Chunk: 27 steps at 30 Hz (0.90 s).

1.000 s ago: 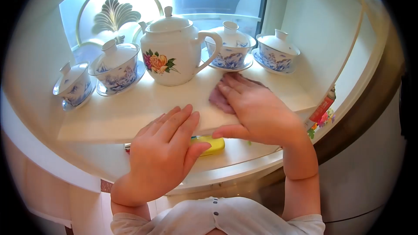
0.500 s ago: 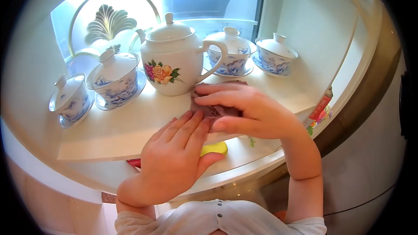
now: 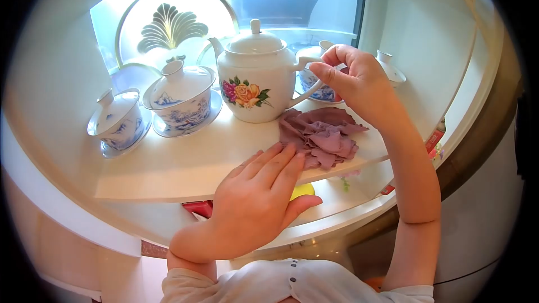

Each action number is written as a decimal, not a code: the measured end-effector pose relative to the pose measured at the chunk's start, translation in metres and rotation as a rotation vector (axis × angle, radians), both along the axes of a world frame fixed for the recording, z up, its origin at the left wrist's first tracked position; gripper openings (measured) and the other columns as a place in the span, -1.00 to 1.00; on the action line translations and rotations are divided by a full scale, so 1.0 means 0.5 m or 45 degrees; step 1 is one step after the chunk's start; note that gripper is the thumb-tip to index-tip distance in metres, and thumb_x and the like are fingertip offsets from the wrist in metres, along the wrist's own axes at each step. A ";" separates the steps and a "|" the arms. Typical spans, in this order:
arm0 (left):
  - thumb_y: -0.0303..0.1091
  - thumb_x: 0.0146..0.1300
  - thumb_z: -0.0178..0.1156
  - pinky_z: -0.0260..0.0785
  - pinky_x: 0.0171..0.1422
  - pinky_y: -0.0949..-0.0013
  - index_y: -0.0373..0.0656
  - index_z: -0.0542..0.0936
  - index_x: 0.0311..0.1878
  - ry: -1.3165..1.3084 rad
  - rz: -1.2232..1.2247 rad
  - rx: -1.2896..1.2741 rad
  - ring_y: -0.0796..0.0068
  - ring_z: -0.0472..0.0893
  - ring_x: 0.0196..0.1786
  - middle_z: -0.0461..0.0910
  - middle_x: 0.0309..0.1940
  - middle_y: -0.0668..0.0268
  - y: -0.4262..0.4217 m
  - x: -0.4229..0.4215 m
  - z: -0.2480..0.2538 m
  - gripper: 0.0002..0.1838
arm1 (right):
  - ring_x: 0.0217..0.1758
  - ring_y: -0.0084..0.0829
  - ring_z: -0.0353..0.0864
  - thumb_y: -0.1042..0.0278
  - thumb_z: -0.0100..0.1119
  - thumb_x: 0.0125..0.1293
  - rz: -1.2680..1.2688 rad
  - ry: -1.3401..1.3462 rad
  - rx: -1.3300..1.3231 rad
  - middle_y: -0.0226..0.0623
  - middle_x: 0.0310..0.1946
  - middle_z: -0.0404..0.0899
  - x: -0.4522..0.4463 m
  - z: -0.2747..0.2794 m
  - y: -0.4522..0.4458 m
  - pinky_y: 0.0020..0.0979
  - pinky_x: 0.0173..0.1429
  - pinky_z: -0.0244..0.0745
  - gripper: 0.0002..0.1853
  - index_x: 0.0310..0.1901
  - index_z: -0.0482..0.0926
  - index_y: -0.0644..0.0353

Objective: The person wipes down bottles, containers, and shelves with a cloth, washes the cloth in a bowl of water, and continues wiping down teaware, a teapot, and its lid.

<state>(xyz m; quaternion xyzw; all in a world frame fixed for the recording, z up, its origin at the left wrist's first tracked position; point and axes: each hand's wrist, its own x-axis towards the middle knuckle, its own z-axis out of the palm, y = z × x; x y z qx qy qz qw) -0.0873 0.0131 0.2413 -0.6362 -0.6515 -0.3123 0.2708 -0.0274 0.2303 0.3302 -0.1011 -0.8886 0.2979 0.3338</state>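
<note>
A white teapot (image 3: 252,76) with a printed flower spray stands upright on the shelf. At its handle is my right hand (image 3: 359,84), thumb and fingers curled round the outer curve and covering part of it. A crumpled mauve cloth (image 3: 325,137) lies just right of the teapot's base. My left hand (image 3: 255,199) is spread flat at the shelf's front, its fingertips touching the cloth's left edge. Blue-and-white lidded teacups on saucers stand to the left: a larger cup (image 3: 182,104) and a smaller cup (image 3: 117,120).
Behind my right hand are another lidded cup (image 3: 311,81), partly covered, and a cup lid (image 3: 390,70). A round leaf ornament (image 3: 173,31) stands at the back by the window. Beneath the shelf (image 3: 151,182) show a yellow object (image 3: 303,191) and a red object (image 3: 199,208).
My right hand has let go of the cloth and risen to the teapot's handle. The cloth stays on the shelf. The whole view has shifted, moving the shelf items rightward.
</note>
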 end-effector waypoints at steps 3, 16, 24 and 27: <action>-0.01 0.17 0.35 0.49 0.18 0.12 -0.33 0.60 0.03 0.024 -0.007 0.019 0.04 0.63 0.11 0.63 0.02 0.02 0.002 -0.003 0.000 -0.44 | -0.59 -0.71 0.45 0.01 0.25 0.37 0.003 -0.079 -0.074 -0.43 -0.45 0.59 -0.004 0.006 -0.009 -0.65 -0.51 0.39 -0.62 -0.23 0.57 0.25; -0.05 0.17 0.36 0.48 0.18 0.12 -0.29 0.60 0.03 -0.020 -0.011 0.009 0.02 0.62 0.11 0.64 0.04 0.04 -0.003 -0.002 0.000 -0.47 | -0.49 -0.66 0.56 0.11 0.05 0.50 0.185 0.060 -0.610 -0.41 -0.42 0.58 -0.017 -0.016 -0.047 -0.58 -0.42 0.55 -0.68 -0.07 0.52 0.25; -0.04 0.18 0.35 0.49 0.17 0.17 -0.35 0.58 0.01 0.034 0.000 0.011 0.10 0.63 0.09 0.63 -0.01 0.04 0.000 -0.004 -0.002 -0.46 | -0.64 -0.66 0.47 -0.10 0.07 0.46 0.189 0.231 -0.677 -0.45 -0.46 0.53 0.010 -0.014 -0.063 -0.64 -0.55 0.41 -0.60 -0.22 0.46 0.13; -0.04 0.17 0.35 0.50 0.16 0.16 -0.34 0.58 0.03 0.034 0.013 0.002 0.10 0.63 0.09 0.63 0.01 0.05 -0.001 -0.004 -0.002 -0.45 | -0.61 -0.65 0.54 -0.01 0.08 0.48 0.196 0.263 -0.646 -0.43 -0.46 0.55 0.031 -0.007 -0.055 -0.62 -0.53 0.50 -0.64 -0.18 0.48 0.19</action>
